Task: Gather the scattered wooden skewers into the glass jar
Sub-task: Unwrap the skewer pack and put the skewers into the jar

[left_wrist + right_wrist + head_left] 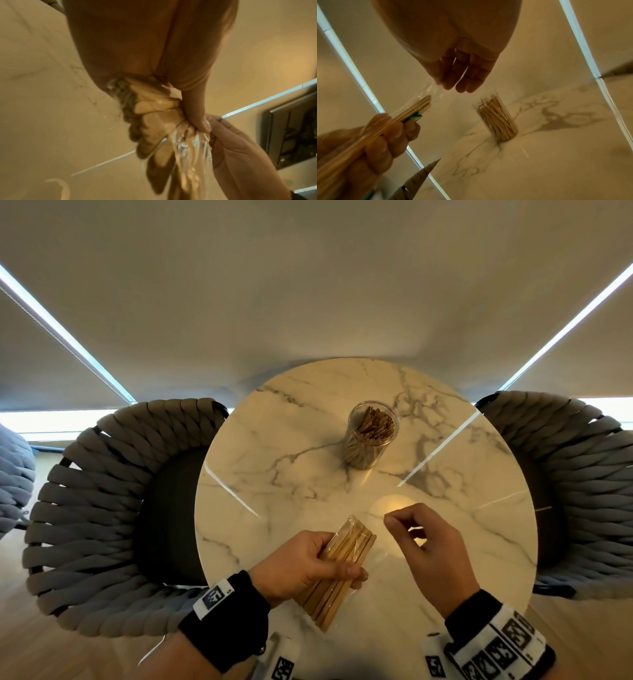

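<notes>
A clear glass jar packed with upright wooden skewers stands on the far half of the round marble table; the right wrist view shows the jar too. My left hand grips a bundle of wooden skewers wrapped in clear plastic, held over the table's near edge. Just right of the bundle's far end is my right hand, fingers curled. Its fingertips pinch the loose clear wrap that trails off the skewer tips. In the left wrist view the crumpled wrap runs between both hands.
Grey woven rope chairs stand to the left and right of the table. Bare marble lies between my hands and the jar. Closed blinds fill the background, and the floor is wood.
</notes>
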`<state>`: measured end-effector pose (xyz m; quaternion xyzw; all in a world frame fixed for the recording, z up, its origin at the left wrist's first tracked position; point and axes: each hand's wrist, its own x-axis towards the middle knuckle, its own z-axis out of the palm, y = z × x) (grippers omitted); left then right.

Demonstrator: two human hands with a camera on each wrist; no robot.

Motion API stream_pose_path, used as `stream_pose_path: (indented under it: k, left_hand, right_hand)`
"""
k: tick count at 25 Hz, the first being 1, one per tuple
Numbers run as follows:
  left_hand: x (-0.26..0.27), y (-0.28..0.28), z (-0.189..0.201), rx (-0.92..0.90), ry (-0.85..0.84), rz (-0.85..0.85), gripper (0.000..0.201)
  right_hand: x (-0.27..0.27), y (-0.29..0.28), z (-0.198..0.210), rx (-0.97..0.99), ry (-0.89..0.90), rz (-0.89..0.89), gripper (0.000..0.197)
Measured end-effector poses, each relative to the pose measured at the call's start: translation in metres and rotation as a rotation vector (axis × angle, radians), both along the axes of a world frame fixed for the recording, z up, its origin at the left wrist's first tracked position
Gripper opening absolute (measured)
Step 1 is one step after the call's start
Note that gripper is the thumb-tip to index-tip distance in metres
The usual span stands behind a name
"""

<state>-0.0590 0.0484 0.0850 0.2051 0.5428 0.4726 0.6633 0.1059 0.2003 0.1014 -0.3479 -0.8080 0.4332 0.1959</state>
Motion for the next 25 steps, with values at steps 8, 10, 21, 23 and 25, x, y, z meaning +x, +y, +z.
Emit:
stream_pose_path:
  k: [8, 10, 21, 23, 25]
  left_hand:
    - [-0.013, -0.014, -0.004, 0.011, 0.026, -0.097, 0.037]
    - [-0.015, -0.015, -0.007, 0.006, 0.068, -0.131, 0.038]
    - [-0.03, -0.001, 0.007, -0.014, 0.268, 0.467, 0.037]
    - [-0.033, 0.015, 0.027, 0.043, 0.437, 0.398, 0.028]
    - [-0.031, 0.033, 0.051, 0.099, 0.623, 0.291, 0.023]
  right_hand:
    - [-0.002, 0.012, -0.012, -0.751, 0.162, -0.246, 0.017]
    - [-0.001, 0.012, -0.014, -0.743, 0.123, -0.114, 0.024]
    - [-0.005, 0.015, -0.03, -1.02, 0.137, -0.374, 0.021]
    - [-0.012, 0.014, -0.033, -1.249, 0.19, -0.433, 0.023]
    - [-0.019, 0.013, -0.035, -1.372, 0.259, -0.48, 0.024]
